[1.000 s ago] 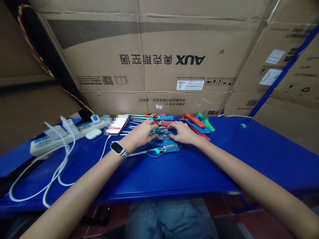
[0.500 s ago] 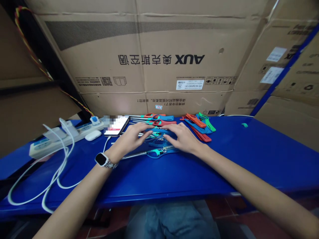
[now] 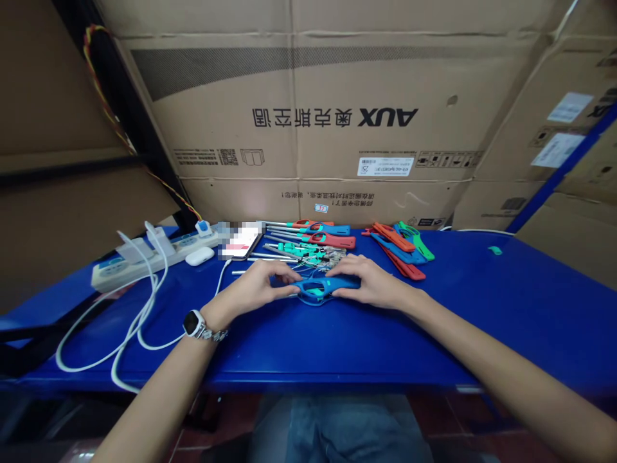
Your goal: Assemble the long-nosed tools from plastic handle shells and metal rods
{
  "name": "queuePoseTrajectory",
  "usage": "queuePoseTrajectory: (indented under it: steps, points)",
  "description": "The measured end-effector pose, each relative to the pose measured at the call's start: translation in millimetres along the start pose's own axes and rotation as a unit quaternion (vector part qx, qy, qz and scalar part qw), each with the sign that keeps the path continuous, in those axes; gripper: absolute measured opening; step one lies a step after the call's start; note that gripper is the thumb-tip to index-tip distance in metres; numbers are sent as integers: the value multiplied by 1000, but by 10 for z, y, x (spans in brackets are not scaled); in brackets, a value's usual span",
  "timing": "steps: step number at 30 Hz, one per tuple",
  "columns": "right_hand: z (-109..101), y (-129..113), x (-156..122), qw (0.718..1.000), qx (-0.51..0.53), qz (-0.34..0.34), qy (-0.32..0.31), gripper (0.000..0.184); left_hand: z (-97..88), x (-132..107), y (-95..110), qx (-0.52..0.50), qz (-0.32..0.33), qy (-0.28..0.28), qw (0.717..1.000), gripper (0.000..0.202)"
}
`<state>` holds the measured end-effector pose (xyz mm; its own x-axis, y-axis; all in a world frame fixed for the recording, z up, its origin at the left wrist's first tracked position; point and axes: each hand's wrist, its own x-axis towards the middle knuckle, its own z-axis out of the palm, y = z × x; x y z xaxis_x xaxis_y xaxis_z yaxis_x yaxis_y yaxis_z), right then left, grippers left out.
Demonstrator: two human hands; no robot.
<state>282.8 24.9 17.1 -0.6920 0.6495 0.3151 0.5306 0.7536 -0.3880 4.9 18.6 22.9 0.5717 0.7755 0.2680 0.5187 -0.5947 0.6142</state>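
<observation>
A blue lighter casing half (image 3: 343, 283) lies over another blue half that holds a long-nosed lighter's teal inner parts; whether the two are pressed together I cannot tell. My left hand (image 3: 263, 283) pinches the front end, near the metal tube. My right hand (image 3: 369, 281) grips the handle end, thumb below and fingers above. Just behind my hands lie several uncased lighter parts (image 3: 301, 253) with teal pieces, metal tubes and wires. Beyond them are a red lighter (image 3: 337, 241), a blue lighter (image 3: 332, 229) and an orange one (image 3: 315, 224).
Loose red, orange, blue and green casing halves (image 3: 402, 251) are piled to the right. A small green piece (image 3: 495, 250) lies farther right. At left are a phone (image 3: 241, 241), a white earphone case (image 3: 199, 256), a power strip (image 3: 113, 273) and white cables (image 3: 144, 308). Cardboard (image 3: 332, 77) stands behind.
Both hands have brought the blue casing half nearer to me, from above the uncased parts down onto the front blue half. The view has swung slightly left.
</observation>
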Motion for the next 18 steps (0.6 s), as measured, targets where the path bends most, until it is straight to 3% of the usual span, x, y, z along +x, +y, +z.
queuePoseTrajectory:
  steps: [4, 8, 18]
  points:
    - [17, 1, 8, 1000, -3, 10, -24, 30, -14, -17, -12, 21, -23, -30, 999, 22]
    - [33, 17, -3, 998, -12, 36, -44, 32, -23, -27, -44, 37, 0, -44, 998, 18]
    - [25, 23, -7, 998, -7, 44, -43, 27, -16, -21, -98, 78, -11, -60, 995, 18]
